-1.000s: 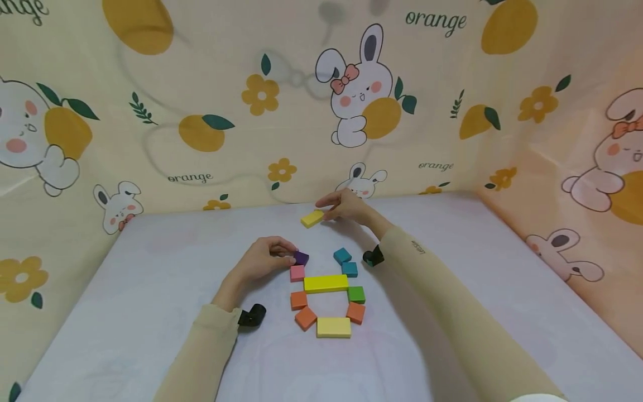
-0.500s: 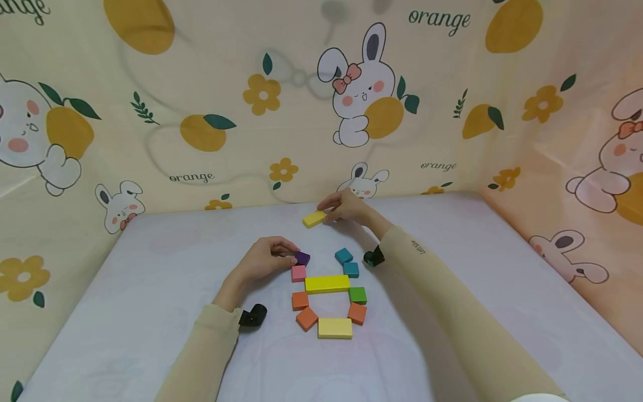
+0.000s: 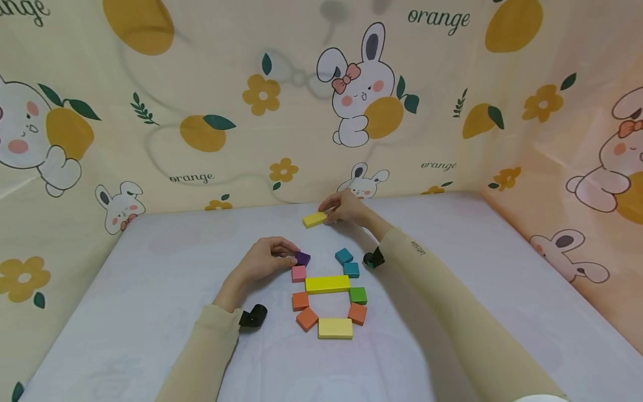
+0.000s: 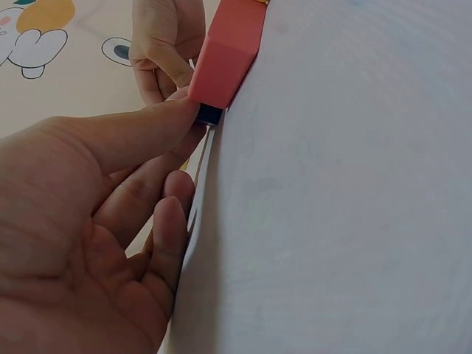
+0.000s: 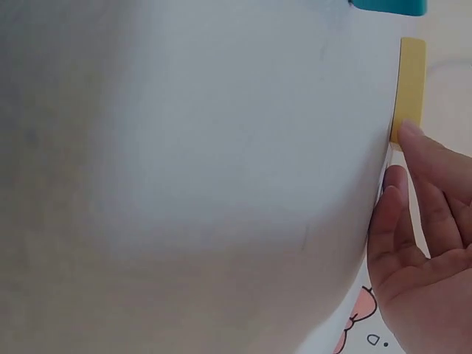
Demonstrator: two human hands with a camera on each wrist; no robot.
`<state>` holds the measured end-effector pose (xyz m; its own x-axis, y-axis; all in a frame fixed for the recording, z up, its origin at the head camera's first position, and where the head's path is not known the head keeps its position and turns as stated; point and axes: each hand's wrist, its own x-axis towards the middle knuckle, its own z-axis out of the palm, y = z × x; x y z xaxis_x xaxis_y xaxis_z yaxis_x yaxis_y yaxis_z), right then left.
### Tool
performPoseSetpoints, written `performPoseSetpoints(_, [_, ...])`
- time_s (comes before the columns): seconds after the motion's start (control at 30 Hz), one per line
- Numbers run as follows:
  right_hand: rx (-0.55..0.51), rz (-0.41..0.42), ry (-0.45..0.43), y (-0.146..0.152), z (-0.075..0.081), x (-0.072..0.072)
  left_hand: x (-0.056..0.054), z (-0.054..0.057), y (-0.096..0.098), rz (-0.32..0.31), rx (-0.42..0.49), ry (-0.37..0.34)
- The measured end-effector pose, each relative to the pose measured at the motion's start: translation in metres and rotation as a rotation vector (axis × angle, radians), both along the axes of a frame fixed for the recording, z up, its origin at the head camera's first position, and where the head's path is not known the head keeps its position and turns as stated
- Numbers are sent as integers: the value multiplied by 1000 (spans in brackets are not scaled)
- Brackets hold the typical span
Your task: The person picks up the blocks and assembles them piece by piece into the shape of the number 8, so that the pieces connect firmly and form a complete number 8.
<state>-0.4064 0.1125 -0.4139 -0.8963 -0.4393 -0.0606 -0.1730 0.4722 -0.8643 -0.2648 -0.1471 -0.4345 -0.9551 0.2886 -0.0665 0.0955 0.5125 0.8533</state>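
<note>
Between thumb and finger, my left hand (image 3: 266, 258) pinches a dark purple block (image 3: 303, 258), which touches or nearly touches the pink block (image 3: 298, 273) below it. In the left wrist view the pink block (image 4: 228, 55) hides most of the purple one (image 4: 209, 114). Farther back, my right hand (image 3: 346, 206) holds the right end of a pale yellow rectangular block (image 3: 314, 220). In the right wrist view the thumb lies on the end of that yellow block (image 5: 411, 85). Two teal blocks (image 3: 344, 255) sit to the right, apart from the purple one.
A long bright yellow block (image 3: 327, 285) spans between the two sides. Nearer lie orange blocks (image 3: 300, 301), a green block (image 3: 358, 295) and another pale yellow block (image 3: 335, 329). A printed curtain (image 3: 226, 89) rises behind the white table (image 3: 166, 251).
The pale yellow block at the back has turned slightly under my right hand and lies closer to crosswise. My left hand and the purple block have stayed in place.
</note>
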Motion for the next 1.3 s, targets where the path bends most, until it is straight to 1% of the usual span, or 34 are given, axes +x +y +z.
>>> performPoseSetpoints(0.27, [27,10,11,2,3,3,0,0,1,3,-10,-4])
performPoseSetpoints(0.6, [16,33,45,7,3,6,0,0,0,-6,-8,3])
performPoseSetpoints(0.77, [15,17,42,11,4,10,0,1,1,-11,-18,3])
performPoseSetpoints(1.07, [17,-16,18,18,4,17,1,1,1,1,-15,4])
performPoseSetpoints(1.3, [28,-32,43,23,1,23,3,3,2,9,-25,-3])
